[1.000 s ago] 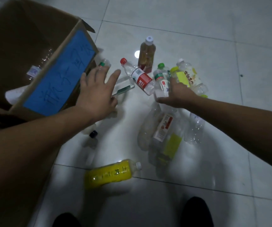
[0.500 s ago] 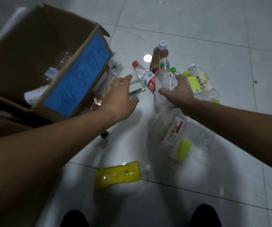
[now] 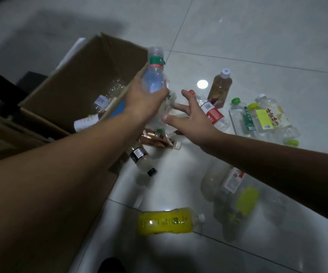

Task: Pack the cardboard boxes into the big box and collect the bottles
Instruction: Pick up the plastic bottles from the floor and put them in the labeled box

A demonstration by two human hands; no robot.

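My left hand (image 3: 143, 101) grips a clear bottle with a green band (image 3: 155, 75) and holds it upright, lifted beside the right rim of the big cardboard box (image 3: 92, 62). The box stands open, with a few clear bottles (image 3: 100, 101) lying inside. My right hand (image 3: 188, 119) hovers just right of the held bottle with its fingers spread and nothing in it. Under that hand lies a red-labelled bottle (image 3: 213, 116).
Bottles are scattered over the tiled floor: an upright brown tea bottle (image 3: 219, 87), a green-capped bottle (image 3: 240, 117), a yellow-labelled clear bottle (image 3: 271, 115), a copper-labelled bottle (image 3: 157, 138), a black-capped bottle (image 3: 142, 160), a yellow bottle (image 3: 165, 221) and a clear pile (image 3: 228, 186).
My left hand has risen from the floor with a clear bottle, up to the box rim. My right hand has let go of the bottle it held and spread open.
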